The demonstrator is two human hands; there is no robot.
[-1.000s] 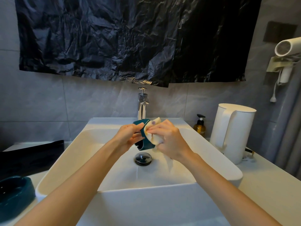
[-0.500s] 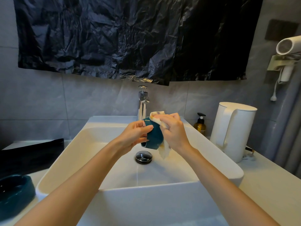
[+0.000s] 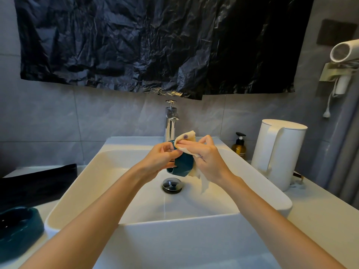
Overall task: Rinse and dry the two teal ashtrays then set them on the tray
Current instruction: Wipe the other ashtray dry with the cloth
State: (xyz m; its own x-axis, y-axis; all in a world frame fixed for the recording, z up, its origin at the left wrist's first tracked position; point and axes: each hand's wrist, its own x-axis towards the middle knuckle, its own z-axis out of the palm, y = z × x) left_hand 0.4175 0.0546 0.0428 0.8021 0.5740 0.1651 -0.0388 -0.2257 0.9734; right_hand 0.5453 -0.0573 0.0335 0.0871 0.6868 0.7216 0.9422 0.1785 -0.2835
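Over the white sink point(image 3: 77, 183), my left hand point(image 3: 158, 162) grips a teal ashtray point(image 3: 183, 165) held on edge above the drain. My right hand point(image 3: 208, 162) holds a cream cloth point(image 3: 184, 137) pressed over the ashtray's top and right side; the cloth's tail hangs below my palm. A second teal ashtray point(image 3: 18, 228) sits on the counter at the far left, partly cut off by the frame edge. A black tray point(image 3: 37, 183) lies behind it on the left counter.
A chrome tap point(image 3: 171, 121) stands behind the hands, with the drain plug point(image 3: 172, 185) below them. An amber pump bottle point(image 3: 239, 146) and a white kettle point(image 3: 277, 152) stand on the right counter. A hair dryer point(image 3: 343, 51) hangs on the right wall.
The ashtray has been turned in my left hand while my right hand moved the cloth from its front up over its top and right side.
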